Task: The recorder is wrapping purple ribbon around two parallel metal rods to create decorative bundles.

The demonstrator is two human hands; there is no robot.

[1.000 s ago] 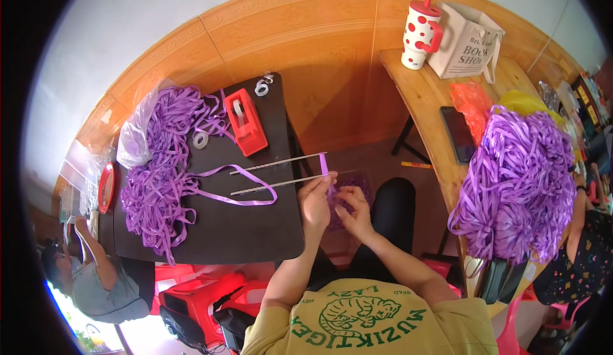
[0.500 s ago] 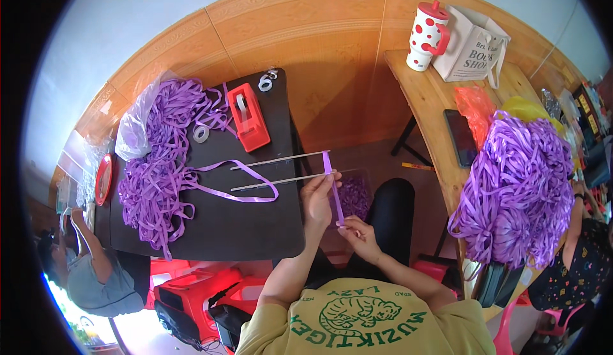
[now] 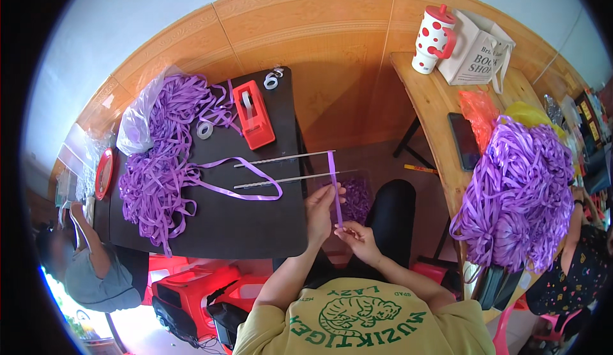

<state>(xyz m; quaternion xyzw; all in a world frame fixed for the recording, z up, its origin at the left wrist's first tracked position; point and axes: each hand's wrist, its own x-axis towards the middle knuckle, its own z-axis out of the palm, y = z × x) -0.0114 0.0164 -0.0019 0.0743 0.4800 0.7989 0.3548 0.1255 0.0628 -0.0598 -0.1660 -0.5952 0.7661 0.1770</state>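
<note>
A strip of purple ribbon (image 3: 334,170) runs from the tip of the farther of two thin metal rods (image 3: 281,158), past the nearer rod (image 3: 287,180), down toward me. My left hand (image 3: 321,209) is closed around the strip's middle, thumb and fingertips on either side of it. Lower down, my right hand (image 3: 361,242) pinches the ribbon's near end between thumb and finger. Both rods stick out past the right edge of the dark table (image 3: 255,227). A loose loop of ribbon (image 3: 279,192) lies over them, trailing from a tangled ribbon pile (image 3: 153,195).
Beneath my hands, a clear container (image 3: 357,198) holds purple pieces. A red tape dispenser (image 3: 254,122) and tape rolls (image 3: 204,130) sit on the dark table. To the right, a wooden table (image 3: 434,125) carries a large ribbon heap (image 3: 517,195), a phone (image 3: 464,141) and a dotted tumbler (image 3: 431,42).
My left hand has slid down the ribbon, away from the rods, toward my right hand. My right hand stays at the ribbon's near end. The view has shifted slightly.
</note>
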